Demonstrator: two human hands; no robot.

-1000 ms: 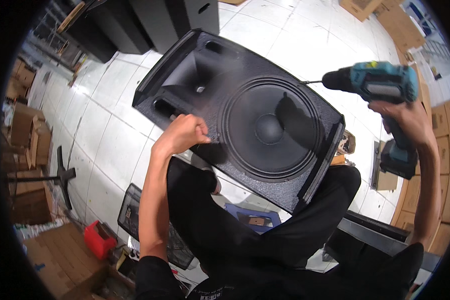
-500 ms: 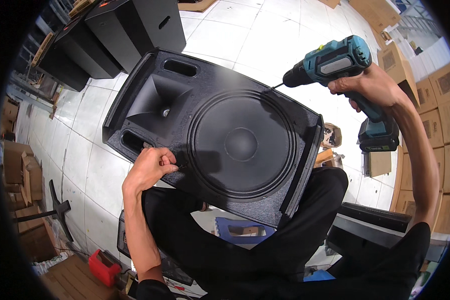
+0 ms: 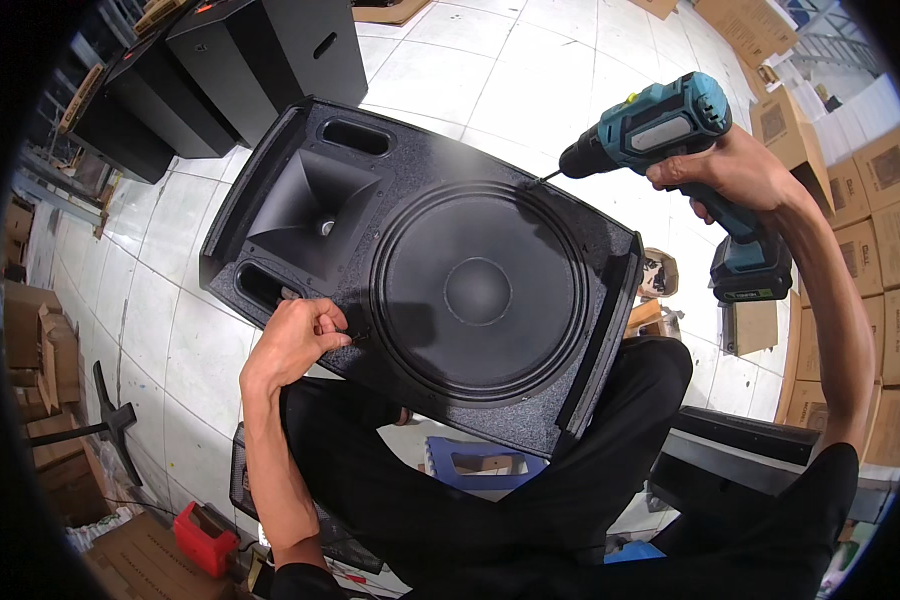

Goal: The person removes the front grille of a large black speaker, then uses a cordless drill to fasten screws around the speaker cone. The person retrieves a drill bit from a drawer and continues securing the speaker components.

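A black speaker cabinet [image 3: 530,425] lies tilted across my knees, its front facing up. Set into it are a large round woofer [image 3: 420,260], a square horn [image 3: 295,215] and two oval ports. My right hand [image 3: 725,180] grips a teal and black cordless drill [image 3: 660,125] by its handle. The thin bit [image 3: 550,177] reaches the rim of the woofer at its far right side, where a dark screw head seems to sit. My left hand [image 3: 305,340] is pinched over the cabinet beside the lower port, around something small and dark, possibly a screw.
Several black cabinets [image 3: 270,80] stand at the far left. Cardboard boxes [image 3: 865,250] are stacked along the right. A blue plastic stool [image 3: 440,465] shows below the speaker. On the left floor are a black cross-shaped stand [image 3: 118,415] and a red container [image 3: 203,540].
The whole scene has shifted very slightly left in the picture. Drill and bit stay at the woofer's rim, and my left hand keeps its pinch near the lower port.
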